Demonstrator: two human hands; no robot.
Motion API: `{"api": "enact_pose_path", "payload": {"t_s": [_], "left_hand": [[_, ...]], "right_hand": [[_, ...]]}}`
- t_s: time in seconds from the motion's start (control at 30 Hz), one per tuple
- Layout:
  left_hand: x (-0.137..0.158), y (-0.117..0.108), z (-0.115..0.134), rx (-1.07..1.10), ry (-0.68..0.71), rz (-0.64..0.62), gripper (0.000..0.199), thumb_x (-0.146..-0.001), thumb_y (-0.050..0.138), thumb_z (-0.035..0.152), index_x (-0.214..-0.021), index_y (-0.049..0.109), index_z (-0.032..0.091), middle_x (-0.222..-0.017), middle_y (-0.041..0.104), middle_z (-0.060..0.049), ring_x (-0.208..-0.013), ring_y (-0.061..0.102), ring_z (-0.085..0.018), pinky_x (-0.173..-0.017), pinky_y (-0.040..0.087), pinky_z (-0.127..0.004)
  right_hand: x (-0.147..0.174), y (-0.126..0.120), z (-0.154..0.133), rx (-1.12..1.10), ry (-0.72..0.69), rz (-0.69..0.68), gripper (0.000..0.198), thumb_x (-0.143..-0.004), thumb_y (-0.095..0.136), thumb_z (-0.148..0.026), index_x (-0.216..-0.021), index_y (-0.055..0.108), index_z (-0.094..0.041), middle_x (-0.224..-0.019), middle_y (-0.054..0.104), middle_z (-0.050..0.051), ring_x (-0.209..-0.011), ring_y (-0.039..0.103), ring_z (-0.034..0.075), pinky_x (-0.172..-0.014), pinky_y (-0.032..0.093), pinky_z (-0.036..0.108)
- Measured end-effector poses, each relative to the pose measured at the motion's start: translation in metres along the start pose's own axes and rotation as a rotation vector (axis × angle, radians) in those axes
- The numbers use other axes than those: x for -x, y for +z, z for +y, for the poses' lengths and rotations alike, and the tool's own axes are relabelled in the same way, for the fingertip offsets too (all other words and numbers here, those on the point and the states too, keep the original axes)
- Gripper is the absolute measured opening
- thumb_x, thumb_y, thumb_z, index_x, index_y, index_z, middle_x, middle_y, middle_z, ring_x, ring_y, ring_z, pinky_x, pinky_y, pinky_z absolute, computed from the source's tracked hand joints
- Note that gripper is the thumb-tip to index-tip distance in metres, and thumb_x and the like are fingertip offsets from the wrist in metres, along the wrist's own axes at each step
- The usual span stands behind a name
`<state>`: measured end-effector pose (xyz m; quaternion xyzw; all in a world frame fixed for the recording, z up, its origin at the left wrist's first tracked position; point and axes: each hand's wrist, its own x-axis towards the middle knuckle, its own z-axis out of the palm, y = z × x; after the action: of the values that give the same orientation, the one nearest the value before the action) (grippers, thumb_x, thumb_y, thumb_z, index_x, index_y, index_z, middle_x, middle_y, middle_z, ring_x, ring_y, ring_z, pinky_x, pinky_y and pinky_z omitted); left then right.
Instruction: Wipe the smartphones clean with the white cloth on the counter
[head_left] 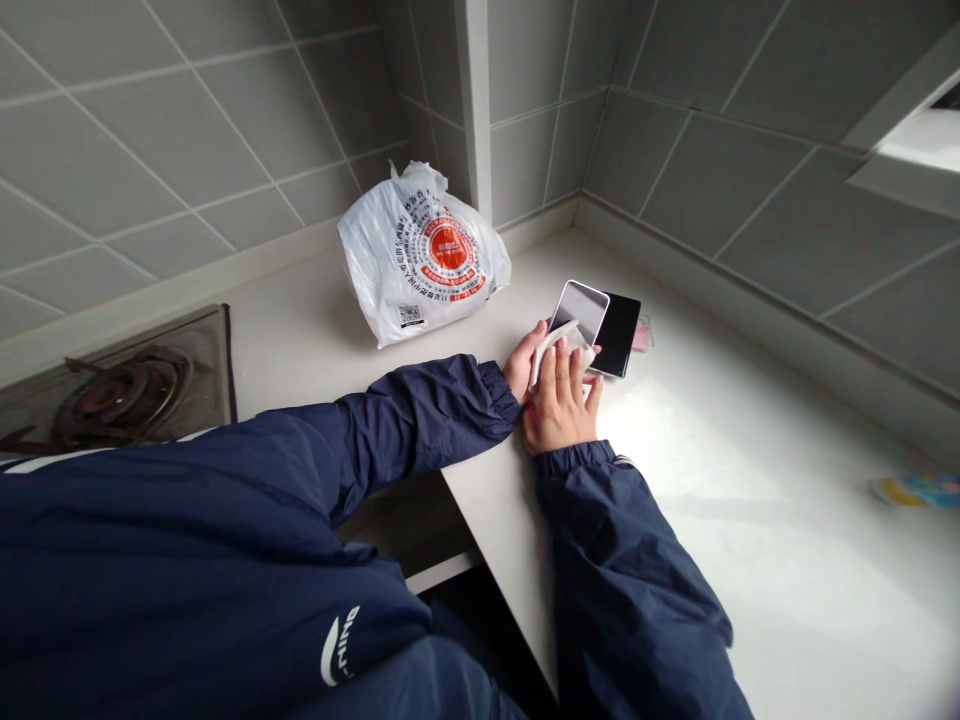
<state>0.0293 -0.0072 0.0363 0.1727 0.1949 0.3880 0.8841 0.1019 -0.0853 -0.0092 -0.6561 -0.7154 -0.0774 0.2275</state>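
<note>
My left hand (pixel 523 366) grips a white-edged smartphone (pixel 583 308) by its left side, holding it over the countertop. Its screen looks grey and reflective. Over the lower part of the screen my right hand (pixel 564 402) holds a crumpled white tissue (pixel 545 350), pressed down under outstretched fingers. The tissue covers the lower screen, and part of the left hand is hidden beneath phone and tissue. Just behind and right of the phone lies a flat black rectangular device (pixel 619 335) with a glossy surface.
A white plastic bag (pixel 375 260) with red and black print stands against the back wall. To the left is a gas burner (pixel 112 395). A small pink item (pixel 642 334) lies beside the black device. A blurred colourful packet (pixel 919 490) sits far right on the pale countertop (pixel 705 560).
</note>
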Motion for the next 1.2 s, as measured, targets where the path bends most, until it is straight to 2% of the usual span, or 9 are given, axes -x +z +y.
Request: {"api": "enact_pose_path", "payload": {"t_s": [0.13,0.23,0.33,0.5,0.63,0.73,0.9,1.03,1.2], "left_hand": [[0.005,0.004,-0.001,-0.041,-0.017,0.013,0.059,-0.103,0.026,0.053,-0.139,0.061,0.021,-0.126,0.071,-0.015,-0.113,0.071,-0.030,-0.103,0.051,-0.052],[0.006,0.006,0.002,-0.060,0.016,0.006,0.064,-0.103,0.023,0.055,-0.141,0.059,0.018,-0.125,0.071,-0.017,-0.114,0.070,-0.030,-0.102,0.052,-0.050],[0.004,0.005,0.006,-0.065,0.087,0.001,0.066,-0.103,0.022,0.055,-0.142,0.057,0.016,-0.120,0.073,-0.017,-0.113,0.071,-0.030,-0.100,0.053,-0.049],[0.003,0.001,0.009,-0.123,0.115,0.022,0.064,-0.103,0.021,0.059,-0.143,0.054,0.022,-0.118,0.073,-0.013,-0.107,0.073,-0.029,-0.098,0.054,-0.048],[0.002,0.000,0.007,-0.125,0.091,-0.017,0.065,-0.104,0.017,0.058,-0.142,0.055,0.021,-0.120,0.073,-0.014,-0.105,0.073,-0.029,-0.104,0.049,-0.051],[0.003,0.001,0.004,-0.118,0.044,-0.054,0.068,-0.103,0.015,0.060,-0.141,0.056,0.021,-0.120,0.073,-0.014,-0.104,0.073,-0.030,-0.108,0.044,-0.053],[0.005,0.004,-0.002,-0.160,0.076,-0.065,0.064,-0.106,0.015,0.054,-0.143,0.055,0.020,-0.118,0.074,-0.013,-0.114,0.070,-0.029,-0.112,0.042,-0.050],[0.005,0.001,-0.008,-0.191,0.121,-0.123,0.062,-0.107,0.013,0.049,-0.143,0.056,0.022,-0.121,0.073,-0.011,-0.125,0.064,-0.027,-0.116,0.038,-0.047],[0.003,-0.006,-0.014,-0.313,0.139,-0.213,0.063,-0.108,0.013,0.043,-0.133,0.067,0.021,-0.124,0.073,-0.009,-0.135,0.057,-0.024,-0.120,0.033,-0.039]], "right_hand": [[-0.001,-0.003,0.001,-0.023,-0.078,0.007,0.085,-0.080,0.047,-0.023,-0.161,0.027,-0.008,-0.169,0.023,0.014,-0.158,0.017,0.031,-0.125,0.005,0.061],[-0.002,-0.005,0.004,-0.054,-0.121,0.012,0.081,-0.081,0.048,-0.023,-0.159,0.031,-0.010,-0.168,0.028,0.013,-0.158,0.021,0.030,-0.126,0.007,0.058],[-0.003,-0.006,0.009,-0.090,-0.140,0.047,0.071,-0.085,0.047,-0.020,-0.155,0.041,-0.014,-0.163,0.040,0.011,-0.154,0.033,0.027,-0.127,0.011,0.055],[-0.003,-0.006,0.018,-0.127,-0.177,0.084,0.062,-0.087,0.047,-0.014,-0.148,0.052,-0.018,-0.154,0.053,0.011,-0.144,0.049,0.025,-0.127,0.016,0.053],[-0.003,-0.007,0.017,-0.097,-0.168,0.043,0.067,-0.087,0.045,-0.017,-0.154,0.044,-0.015,-0.161,0.043,0.012,-0.151,0.040,0.026,-0.126,0.020,0.050],[-0.004,-0.011,0.014,-0.076,-0.110,0.001,0.070,-0.089,0.044,-0.022,-0.158,0.036,-0.015,-0.166,0.033,0.012,-0.155,0.030,0.027,-0.126,0.016,0.053],[-0.005,-0.016,0.013,-0.093,-0.079,-0.036,0.069,-0.094,0.040,-0.030,-0.161,0.029,-0.017,-0.169,0.027,0.011,-0.158,0.022,0.028,-0.126,0.011,0.056],[-0.005,-0.014,0.015,-0.059,-0.024,0.028,0.069,-0.101,0.034,-0.041,-0.163,0.022,-0.014,-0.169,0.023,0.016,-0.158,0.019,0.031,-0.125,0.012,0.059],[-0.005,-0.014,0.016,-0.044,0.030,0.172,0.075,-0.102,0.035,-0.048,-0.164,0.016,-0.011,-0.169,0.022,0.021,-0.159,0.015,0.036,-0.124,0.013,0.062]]}}
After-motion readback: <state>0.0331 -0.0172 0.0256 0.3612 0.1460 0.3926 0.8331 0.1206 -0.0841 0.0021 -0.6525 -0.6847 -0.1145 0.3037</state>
